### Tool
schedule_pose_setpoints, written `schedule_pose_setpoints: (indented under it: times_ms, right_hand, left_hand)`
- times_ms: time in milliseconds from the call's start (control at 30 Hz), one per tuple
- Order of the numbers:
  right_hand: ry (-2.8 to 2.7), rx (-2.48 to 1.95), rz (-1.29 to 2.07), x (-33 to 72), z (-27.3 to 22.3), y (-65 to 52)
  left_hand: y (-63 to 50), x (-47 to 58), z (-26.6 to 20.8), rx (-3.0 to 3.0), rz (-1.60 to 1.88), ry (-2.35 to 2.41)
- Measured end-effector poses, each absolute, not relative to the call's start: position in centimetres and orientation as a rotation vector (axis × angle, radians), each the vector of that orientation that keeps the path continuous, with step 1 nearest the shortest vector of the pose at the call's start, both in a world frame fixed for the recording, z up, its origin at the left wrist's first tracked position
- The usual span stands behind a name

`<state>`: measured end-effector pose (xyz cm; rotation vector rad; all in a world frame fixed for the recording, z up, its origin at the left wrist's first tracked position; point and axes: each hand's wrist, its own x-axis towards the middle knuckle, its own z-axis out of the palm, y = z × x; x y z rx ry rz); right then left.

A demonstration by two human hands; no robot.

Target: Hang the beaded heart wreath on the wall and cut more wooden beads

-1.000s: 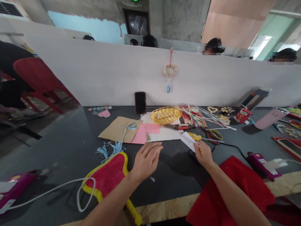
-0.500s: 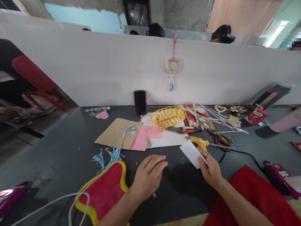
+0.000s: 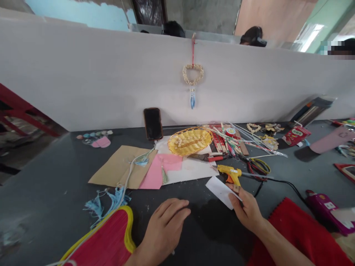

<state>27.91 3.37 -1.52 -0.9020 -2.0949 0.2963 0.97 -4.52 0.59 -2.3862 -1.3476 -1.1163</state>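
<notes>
My right hand (image 3: 246, 208) pinches a small white piece of paper (image 3: 220, 192) between thumb and fingers, just in front of a yellow glue gun (image 3: 230, 173). Held above the dark tabletop, my left hand (image 3: 169, 225) has its fingers loosely stretched to the right, with nothing visible in them; its thumb is mostly hidden. Left of that hand lies a red fan-like piece with a yellow border (image 3: 102, 240), and blue tassels (image 3: 109, 203) rest behind it. Pink paper (image 3: 152, 171), brown paper (image 3: 116, 168) and a white sheet (image 3: 191, 170) lie farther back.
A yellow woven basket (image 3: 191, 142) holds small pale pieces. Pliers (image 3: 213, 157), scissors (image 3: 259, 167) and bundled sticks lie to its right. A phone (image 3: 153, 123) leans on the white partition (image 3: 111, 81). Red cloth (image 3: 299, 236) and a pink tumbler (image 3: 328, 140) are at right.
The view has turned slightly, so the table's things sit farther left. My right hand still holds the white paper; my left hand remains above the table with similarly stretched fingers.
</notes>
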Motion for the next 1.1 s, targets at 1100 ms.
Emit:
schedule_pose_setpoints:
  times_ms: [1100]
  right_hand:
    - [-2.344,-0.840,0.158,29.5,4.0,6.6]
  left_hand:
    - [-3.0,0.5,0.1,-2.517,-1.094,-1.118]
